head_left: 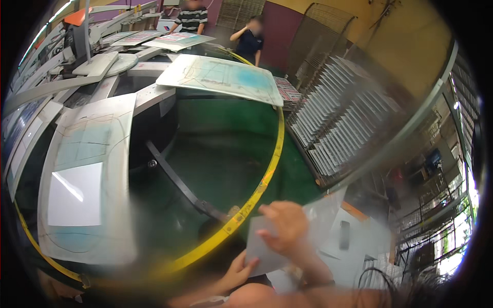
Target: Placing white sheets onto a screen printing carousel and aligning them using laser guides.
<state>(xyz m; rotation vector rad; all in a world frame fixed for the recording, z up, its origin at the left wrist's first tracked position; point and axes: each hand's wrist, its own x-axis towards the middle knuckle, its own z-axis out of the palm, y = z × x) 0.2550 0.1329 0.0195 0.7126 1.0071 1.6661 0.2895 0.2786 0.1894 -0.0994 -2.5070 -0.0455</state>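
A plain pale sheet (264,256) is held up in front of me at the lower right. My left hand (239,270) pinches its lower left edge, thumb on top. Over the sheet's upper part is my right hand (287,226), somewhat blurred, its thumb and fingers apart; whether it touches the sheet I cannot tell. Behind my right hand shows a translucent pale sheet (324,213). At the left, a glossy white sheet (76,197) lies flat on a long board (120,226) with bluish stains and drawn lines.
A yellow curved rail (280,138) rings the machine, with a dark metal bar (177,182) inside. Another stained board (215,77) extends ahead. A rack of stacked trays (341,118) stands right. Beside my right hand is a pale surface (359,238). Two people are at the far side.
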